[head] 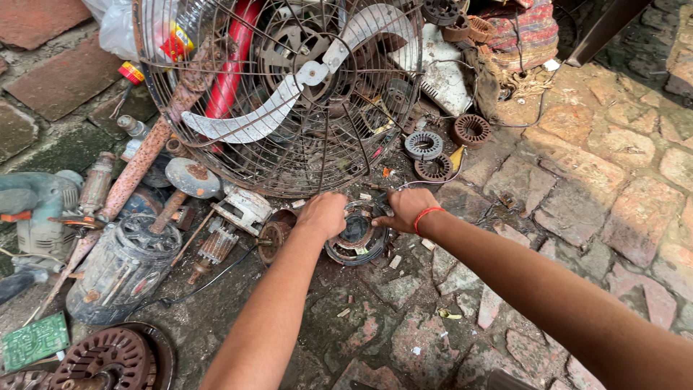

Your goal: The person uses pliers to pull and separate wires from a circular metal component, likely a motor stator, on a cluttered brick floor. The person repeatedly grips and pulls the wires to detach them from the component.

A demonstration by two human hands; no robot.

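The floor (577, 180) is rough, uneven brick and stone paving, reddish on the right and dark, grimy and littered with small scraps toward the left. A large rusty round wire fan guard with pale metal blades (289, 94) stands on it at the top middle. Just below the guard lies a dark round motor winding ring (355, 235). Three ribbed circular stator cores (433, 148) lie right of the guard. A grey ribbed electric motor body (119, 267) lies at the left, with a green circuit board (34, 341) near the bottom-left corner.
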